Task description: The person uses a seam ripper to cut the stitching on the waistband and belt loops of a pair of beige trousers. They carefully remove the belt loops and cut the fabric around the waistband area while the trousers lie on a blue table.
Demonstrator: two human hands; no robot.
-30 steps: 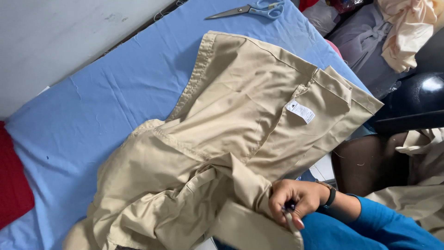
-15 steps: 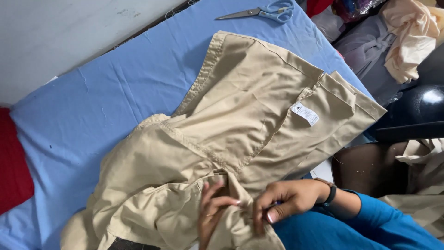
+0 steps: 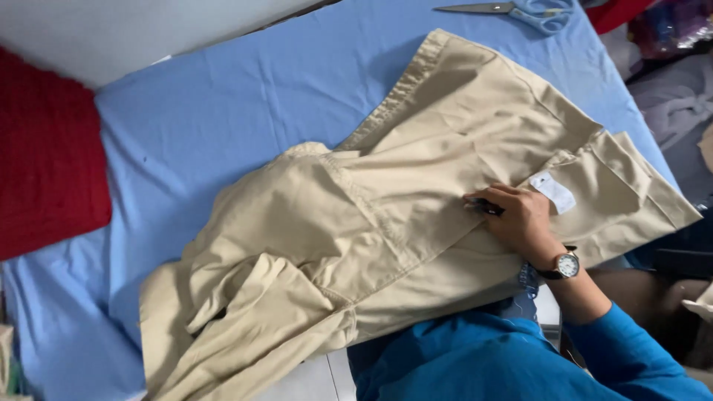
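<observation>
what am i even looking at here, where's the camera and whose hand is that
The camera sits on a person's head and looks down at their work, so you see it as they do. There is no machine; a person works with bare hands.

Only one hand shows. A wristwatch and a blue sleeve lead up to it, but which hand it is I cannot tell for sure. It rests on a beige garment and pinches a small dark object, too small to identify.

The garment lies rumpled on a surface covered with blue cloth. A small white tag sits on the garment beside the hand. Blue-handled scissors lie at the far edge, and red fabric is at the left.
</observation>
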